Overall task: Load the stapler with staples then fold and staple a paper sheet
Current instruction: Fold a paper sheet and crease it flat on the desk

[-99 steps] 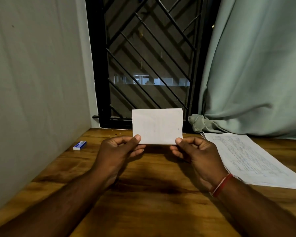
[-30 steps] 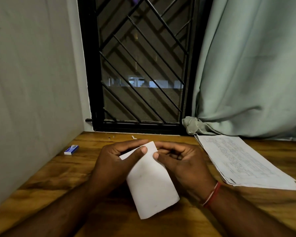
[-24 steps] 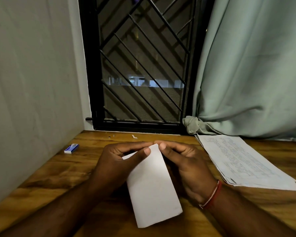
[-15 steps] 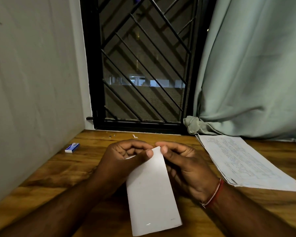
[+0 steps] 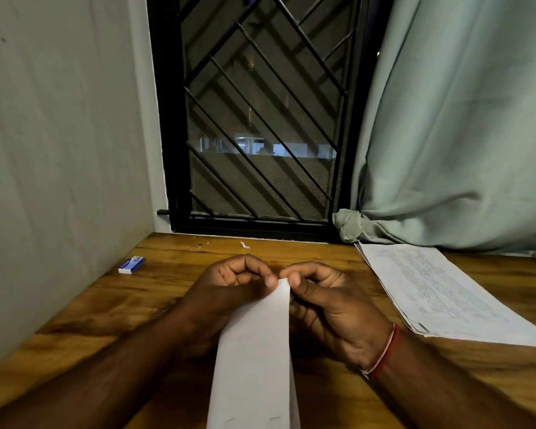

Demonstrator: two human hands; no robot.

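A folded white paper sheet [image 5: 256,360] is held over the wooden table [image 5: 136,305], its long side running toward me and its near end cut off by the frame's bottom edge. Two staples show near that end. My left hand [image 5: 229,289] and my right hand [image 5: 328,301] both pinch the sheet's far top corner between thumb and fingers. A small blue and white staple box [image 5: 131,265] lies at the table's far left by the wall. No stapler is in view.
A stack of printed papers [image 5: 440,292] lies on the table at the right. A grey wall [image 5: 59,150] borders the left. Behind stand a barred window [image 5: 260,119] and a pale green curtain [image 5: 461,119]. A paper scrap [image 5: 245,245] lies near the sill.
The sheet was held upright and wide, then turned lengthwise and tipped down toward me. Both hands have drawn together at its far corner, and the stapled near end has come closer.
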